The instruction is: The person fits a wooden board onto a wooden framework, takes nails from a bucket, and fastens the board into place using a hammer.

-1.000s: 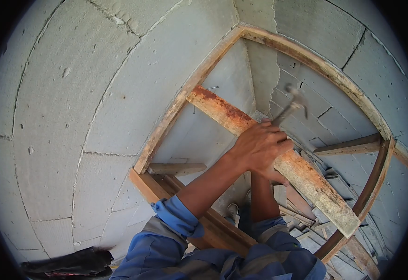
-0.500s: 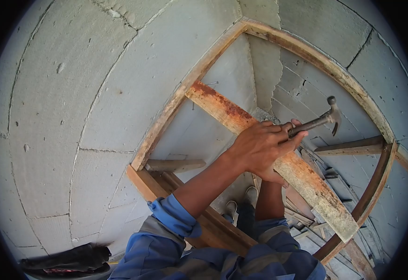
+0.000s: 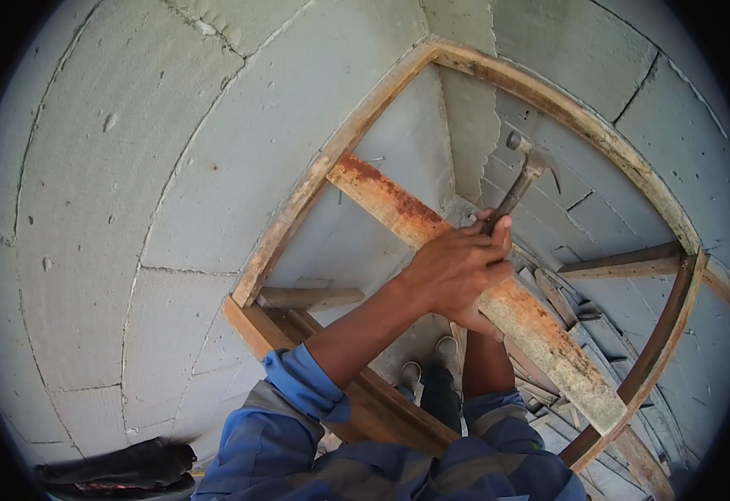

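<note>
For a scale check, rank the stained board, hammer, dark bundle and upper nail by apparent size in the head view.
1. Stained board
2. Dark bundle, partly cut off
3. Hammer, handle partly covered
4. Upper nail

The hammer [image 3: 519,185] looks metal, the plank [image 3: 549,348] rough wood, the sleeves [image 3: 275,430] matt cloth.

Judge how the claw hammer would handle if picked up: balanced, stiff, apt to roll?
The claw hammer is probably head-heavy, since its metal-looking head sits at the end of a slim handle. It should feel stiff: the handle looks straight and solid. Free rolling seems unlikely, as the curved claw juts sideways.
</note>
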Tool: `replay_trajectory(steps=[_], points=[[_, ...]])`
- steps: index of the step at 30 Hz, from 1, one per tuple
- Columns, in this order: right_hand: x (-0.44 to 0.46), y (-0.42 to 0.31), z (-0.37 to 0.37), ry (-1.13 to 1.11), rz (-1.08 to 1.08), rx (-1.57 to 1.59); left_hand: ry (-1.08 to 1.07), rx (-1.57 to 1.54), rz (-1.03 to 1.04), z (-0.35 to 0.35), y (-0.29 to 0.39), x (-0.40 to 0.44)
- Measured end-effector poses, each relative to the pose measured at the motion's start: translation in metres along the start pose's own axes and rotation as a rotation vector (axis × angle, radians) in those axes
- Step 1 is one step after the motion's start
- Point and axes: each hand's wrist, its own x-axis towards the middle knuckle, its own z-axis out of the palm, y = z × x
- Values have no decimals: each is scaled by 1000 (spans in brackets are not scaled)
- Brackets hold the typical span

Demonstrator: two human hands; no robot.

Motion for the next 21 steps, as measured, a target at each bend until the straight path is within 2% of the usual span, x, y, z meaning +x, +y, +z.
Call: replay_trajectory(steps=[4,16,21], points=[[-11,6,-7,9,13,-8,-113,-30,-20,3,-3,-1],[-17,22,-8,4,33,-16,-111,27,-3,-3,1,4],[-15,20,-9,-2,32,-24,-31,29,34,-4,-4,6]])
